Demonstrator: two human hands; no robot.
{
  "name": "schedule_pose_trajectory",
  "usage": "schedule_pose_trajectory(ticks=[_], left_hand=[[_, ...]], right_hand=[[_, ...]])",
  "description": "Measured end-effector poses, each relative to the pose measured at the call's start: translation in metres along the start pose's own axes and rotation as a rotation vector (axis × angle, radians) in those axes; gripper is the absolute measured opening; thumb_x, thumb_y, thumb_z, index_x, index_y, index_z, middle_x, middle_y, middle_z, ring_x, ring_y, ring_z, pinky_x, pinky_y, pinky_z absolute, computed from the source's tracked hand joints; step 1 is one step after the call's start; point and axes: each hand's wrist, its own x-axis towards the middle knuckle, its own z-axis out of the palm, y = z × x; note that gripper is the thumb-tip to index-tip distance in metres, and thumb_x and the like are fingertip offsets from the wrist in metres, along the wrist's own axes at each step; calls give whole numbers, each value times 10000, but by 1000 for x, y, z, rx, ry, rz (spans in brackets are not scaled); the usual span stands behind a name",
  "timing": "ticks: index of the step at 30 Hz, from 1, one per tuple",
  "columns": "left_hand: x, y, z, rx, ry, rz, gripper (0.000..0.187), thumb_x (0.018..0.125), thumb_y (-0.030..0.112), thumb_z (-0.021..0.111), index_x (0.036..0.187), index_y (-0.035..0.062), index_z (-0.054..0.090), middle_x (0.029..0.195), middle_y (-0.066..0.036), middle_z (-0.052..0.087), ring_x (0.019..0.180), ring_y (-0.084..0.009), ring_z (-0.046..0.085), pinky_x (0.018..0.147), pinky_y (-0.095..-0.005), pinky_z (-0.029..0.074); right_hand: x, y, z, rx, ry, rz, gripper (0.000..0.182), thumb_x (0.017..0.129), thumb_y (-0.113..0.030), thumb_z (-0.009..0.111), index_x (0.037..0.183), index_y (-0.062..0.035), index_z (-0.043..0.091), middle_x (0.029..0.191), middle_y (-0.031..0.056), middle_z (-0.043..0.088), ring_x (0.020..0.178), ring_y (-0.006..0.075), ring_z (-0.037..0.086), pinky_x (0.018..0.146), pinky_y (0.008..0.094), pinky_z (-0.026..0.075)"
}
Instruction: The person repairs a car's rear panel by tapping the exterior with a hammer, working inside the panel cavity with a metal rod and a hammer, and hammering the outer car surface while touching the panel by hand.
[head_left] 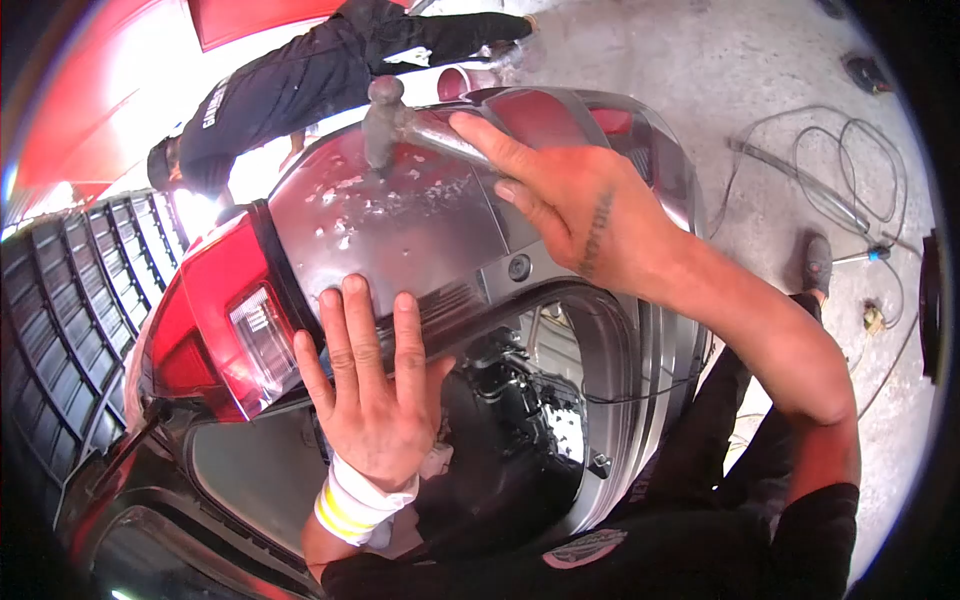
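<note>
My right hand (590,215) grips the handle of a hammer (384,125), thumb and index finger stretched along it. The hammer's head stands upright over the upper part of a dark grey car panel (400,235), close to a patch of chipped, whitish spots. Spread flat, my left hand (375,395) wears a white wristband (350,505) with yellow stripes. Its fingertips lie on the lower edge of the panel, just right of a red and clear tail light (215,320). The striking end of the hammer overlaps the panel's marked surface in this view.
Below the panel gapes an opening in the car body (480,480) with dark parts inside. A person in dark clothes (290,85) bends beyond the car. A cable (800,125) and a long bar (805,185) lie on the concrete floor at right. A black slatted shutter (85,300) stands left.
</note>
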Motion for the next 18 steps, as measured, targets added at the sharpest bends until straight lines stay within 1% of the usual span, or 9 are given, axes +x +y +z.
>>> schedule_pose_trajectory(ticks=[3,6,9,12,14,16,18], left_hand=[[3,-2,-1,-19,-6,11,684,1005,478,575,1554,88,453,1594,-278,403,1506,-446,354,1231,-593,186],[7,-1,-2,-27,-22,12,683,1008,475,572,1554,82,449,1594,-283,399,1503,-452,356,1230,-593,193],[8,-2,-2,-41,-21,21,678,1009,470,571,1548,75,453,1593,-283,399,1499,-457,361,1227,-592,203],[13,-2,-2,-62,-18,19,671,1010,465,572,1540,69,460,1591,-290,398,1494,-465,365,1223,-592,215],[14,-2,-1,-61,-20,22,667,1011,463,573,1535,66,466,1589,-295,397,1489,-471,369,1221,-592,220],[14,-4,-1,-55,-21,25,662,1011,461,573,1531,64,472,1585,-300,399,1483,-476,375,1217,-593,232],[16,-4,-1,-60,-14,31,657,1012,459,574,1526,61,477,1580,-306,402,1477,-482,380,1209,-594,250]], right_hand=[[10,-1,-18,-52,-37,-63,606,997,-83,599,1570,-158,416,882,213,655,739,438,615,699,437,505],[8,-1,-4,60,206,-79,617,986,-64,609,1567,-158,423,905,227,661,765,439,629,694,434,509],[-2,4,-8,59,-45,59,627,982,-50,610,1570,-158,421,929,234,668,798,435,646,699,426,515],[5,3,-18,20,-16,36,627,982,-54,608,1572,-156,420,934,232,667,803,421,659,702,434,515],[3,8,-4,39,75,-32,634,981,-57,609,1577,-157,415,897,227,650,772,404,652,694,439,510],[5,5,-4,45,62,-64,642,979,-54,610,1580,-158,410,871,224,641,742,390,643,688,446,505],[7,0,-19,24,-60,-53,650,976,-45,609,1583,-159,406,853,221,639,710,380,632,683,455,502]])
